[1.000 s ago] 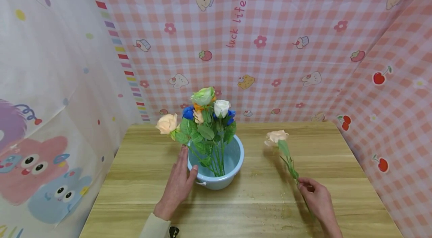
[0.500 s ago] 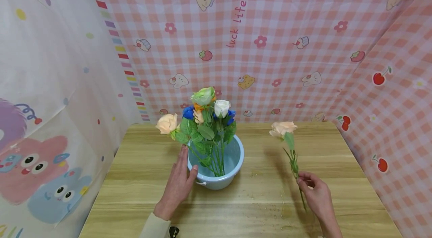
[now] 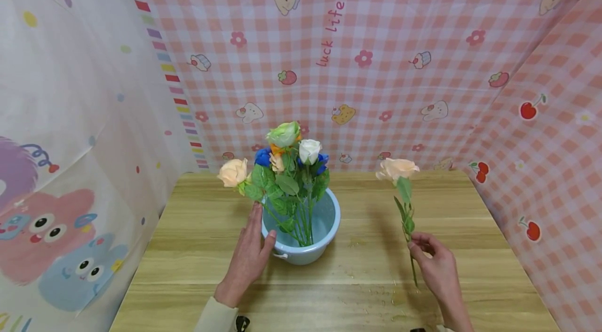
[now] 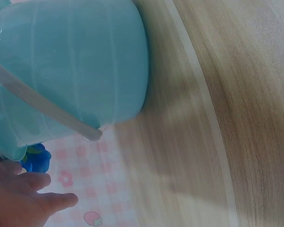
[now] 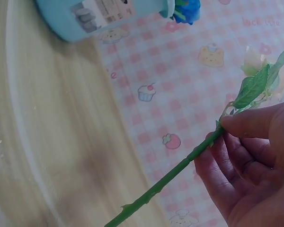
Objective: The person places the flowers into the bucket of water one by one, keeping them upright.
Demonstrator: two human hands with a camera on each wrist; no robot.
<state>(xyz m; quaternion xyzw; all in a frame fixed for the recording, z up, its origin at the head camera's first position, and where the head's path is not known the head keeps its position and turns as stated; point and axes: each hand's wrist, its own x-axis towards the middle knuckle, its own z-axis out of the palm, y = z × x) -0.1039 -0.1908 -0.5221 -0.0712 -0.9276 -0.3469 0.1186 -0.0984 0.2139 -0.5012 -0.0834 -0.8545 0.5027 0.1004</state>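
Note:
A light blue bucket [image 3: 301,254] stands on the table with several flowers in it: a white rose [image 3: 310,151], a green-white one [image 3: 284,134], blue ones [image 3: 263,157] and a peach rose [image 3: 233,172] leaning out left. My left hand [image 3: 249,259] rests against the bucket's left rim, fingers straight. In the left wrist view the bucket's side and white handle [image 4: 47,106] show. To the right of the bucket, my right hand [image 3: 436,264] pinches the green stem [image 5: 168,177] of a single peach rose [image 3: 397,170] between thumb and fingers. That rose is upright, its bloom above the hand.
Water drops [image 3: 376,290] lie on the wooden table [image 3: 197,253] right of the bucket. A pink checked cloth [image 3: 357,86] hangs behind the table and along the right. A white patterned cloth [image 3: 103,128] hangs on the left.
My right hand has lifted the peach rose and brought it a little left and away from me; its stem has tilted more upright. The left hand and the bucket have stayed still.

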